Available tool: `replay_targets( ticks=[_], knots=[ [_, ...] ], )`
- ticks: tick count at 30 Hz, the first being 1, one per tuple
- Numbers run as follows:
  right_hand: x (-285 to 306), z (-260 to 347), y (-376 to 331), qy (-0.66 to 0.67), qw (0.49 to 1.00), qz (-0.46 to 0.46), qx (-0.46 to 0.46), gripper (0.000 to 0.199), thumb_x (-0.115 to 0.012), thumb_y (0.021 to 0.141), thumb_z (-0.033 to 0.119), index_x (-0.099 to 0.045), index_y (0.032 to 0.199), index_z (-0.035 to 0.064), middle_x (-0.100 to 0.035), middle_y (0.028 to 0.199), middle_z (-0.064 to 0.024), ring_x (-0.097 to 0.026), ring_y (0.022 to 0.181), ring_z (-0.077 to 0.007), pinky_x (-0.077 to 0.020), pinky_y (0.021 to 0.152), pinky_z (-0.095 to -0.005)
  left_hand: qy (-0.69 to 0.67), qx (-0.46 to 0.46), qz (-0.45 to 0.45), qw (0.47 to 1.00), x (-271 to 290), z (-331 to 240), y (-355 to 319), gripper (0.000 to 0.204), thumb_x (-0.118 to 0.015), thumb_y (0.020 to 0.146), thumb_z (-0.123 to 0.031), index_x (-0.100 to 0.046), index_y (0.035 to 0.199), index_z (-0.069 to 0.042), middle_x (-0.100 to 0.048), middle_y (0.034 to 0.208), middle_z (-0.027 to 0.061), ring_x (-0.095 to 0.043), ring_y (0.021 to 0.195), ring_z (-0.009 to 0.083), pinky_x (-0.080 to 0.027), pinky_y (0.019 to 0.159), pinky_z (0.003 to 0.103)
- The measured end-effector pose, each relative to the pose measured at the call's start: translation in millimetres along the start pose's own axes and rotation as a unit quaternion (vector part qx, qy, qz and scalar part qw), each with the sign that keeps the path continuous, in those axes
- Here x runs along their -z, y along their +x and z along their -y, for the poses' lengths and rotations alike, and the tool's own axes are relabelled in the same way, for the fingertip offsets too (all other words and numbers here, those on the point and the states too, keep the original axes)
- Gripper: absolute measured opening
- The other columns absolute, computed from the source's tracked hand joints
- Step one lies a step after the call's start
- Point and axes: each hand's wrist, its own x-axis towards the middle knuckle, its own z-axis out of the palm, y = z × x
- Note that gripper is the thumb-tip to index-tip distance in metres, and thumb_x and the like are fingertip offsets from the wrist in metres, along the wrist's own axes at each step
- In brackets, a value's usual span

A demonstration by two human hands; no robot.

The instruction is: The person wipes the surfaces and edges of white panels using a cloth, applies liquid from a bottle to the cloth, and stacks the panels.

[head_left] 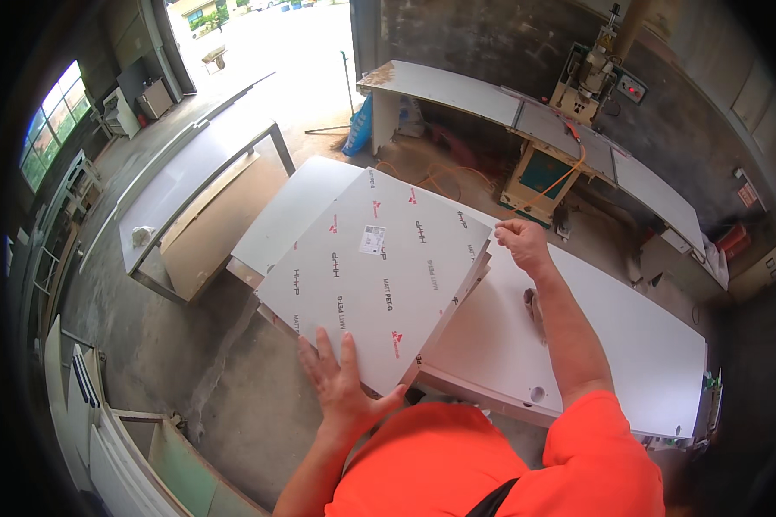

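A square white panel (379, 276), covered with printed film and bearing a small paper label (373, 239), lies on top of a stack of similar panels turned at an angle on a white worktable (612, 345). My left hand (341, 379) is spread on the panel's near left edge, fingers on its face and thumb by the near corner. At the panel's right corner, my right hand (526, 246) is closed in a pinch. Whatever sits between those fingertips is too small to make out.
A crumpled grey-brown piece (535, 314) lies on the worktable beside my right forearm. At the left stands a metal-framed table (181, 198). A long bench (457, 95) with a drilling machine (588, 73) runs along the back. Boards (112, 439) lean at lower left.
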Motion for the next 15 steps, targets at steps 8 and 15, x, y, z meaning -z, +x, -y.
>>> replay_targets(
  ticks=[8, 15],
  knots=[
    [-26, 17, -11, 0.162, 0.974, -0.033, -0.153, 0.014, -0.070, 0.094, 0.018, -0.074, 0.097, 0.0050, -0.075, 0.088, -0.0032, -0.068, 0.080, -0.0136, -0.0514, 0.073, -0.0306, 0.008, -0.004, -0.005, 1.000, -4, 2, -1, 0.118, -0.088, 0.068, -0.065, -0.043, 0.156, 0.001, -0.020, 0.168, 0.0356, -0.006, 0.157, 0.0603, -0.013, 0.123, 0.072],
    [-51, 16, -10, 0.154, 0.969, -0.103, -0.160, 0.013, -0.074, 0.090, 0.020, -0.067, 0.088, 0.0082, -0.067, 0.084, -0.0015, -0.059, 0.074, -0.0137, -0.0485, 0.076, -0.0332, -0.001, -0.018, -0.011, 1.000, -2, 5, -3, 0.117, -0.088, 0.068, -0.063, -0.043, 0.156, 0.000, -0.020, 0.168, 0.0361, -0.005, 0.156, 0.0629, -0.015, 0.122, 0.073]
  ],
)
